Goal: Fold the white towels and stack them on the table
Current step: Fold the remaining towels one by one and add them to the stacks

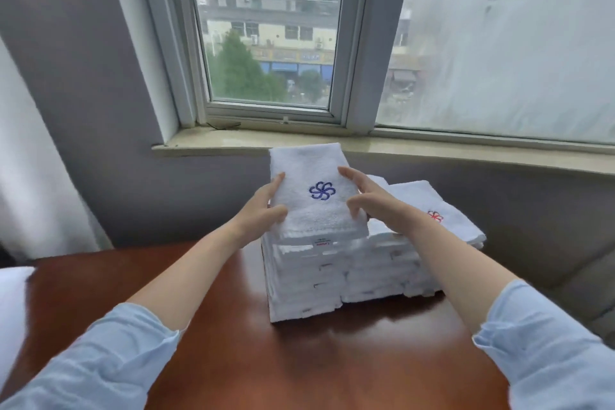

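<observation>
A: Left hand (266,206) and right hand (362,205), head view: each grips one side of the folded towel (316,213), thumb on top, held at the top of the taller stack (303,280) on the table (216,343).
B: Risk?
A: Likely an off-centre release; the taller stack could lean toward the lower stack (392,273) beside it

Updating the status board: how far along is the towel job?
Done: two stacks of folded towels on the table, left stack and right stack. In hand: left hand and right hand hold a folded blue-logo towel atop the left stack. Left: let go, square it; none unfolded clearly in view.
</observation>
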`<action>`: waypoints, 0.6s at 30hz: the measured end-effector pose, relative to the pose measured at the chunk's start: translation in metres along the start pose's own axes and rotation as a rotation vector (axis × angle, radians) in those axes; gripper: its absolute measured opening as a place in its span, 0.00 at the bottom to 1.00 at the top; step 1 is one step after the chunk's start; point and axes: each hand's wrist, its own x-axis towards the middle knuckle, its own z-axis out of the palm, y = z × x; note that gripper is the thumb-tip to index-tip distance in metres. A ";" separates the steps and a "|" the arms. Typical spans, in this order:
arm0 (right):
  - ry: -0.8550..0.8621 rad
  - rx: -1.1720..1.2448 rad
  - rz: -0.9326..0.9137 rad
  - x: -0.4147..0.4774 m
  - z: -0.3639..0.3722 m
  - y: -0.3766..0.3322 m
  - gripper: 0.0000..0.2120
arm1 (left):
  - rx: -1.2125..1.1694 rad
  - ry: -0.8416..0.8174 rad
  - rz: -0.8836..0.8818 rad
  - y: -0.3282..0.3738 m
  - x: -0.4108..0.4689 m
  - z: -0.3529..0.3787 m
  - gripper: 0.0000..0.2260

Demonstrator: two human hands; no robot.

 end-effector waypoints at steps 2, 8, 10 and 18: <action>-0.051 -0.008 0.002 0.020 -0.007 0.003 0.45 | 0.035 0.053 -0.043 0.003 0.008 0.006 0.41; -0.163 -0.035 0.030 0.059 -0.012 0.027 0.45 | 0.092 0.136 -0.160 -0.012 0.031 0.022 0.35; -0.187 -0.063 0.043 0.067 -0.012 0.036 0.44 | 0.088 0.160 -0.188 -0.021 0.036 0.028 0.35; -0.264 -0.407 0.099 0.084 0.001 0.055 0.36 | 0.120 0.190 -0.342 -0.058 0.048 0.048 0.33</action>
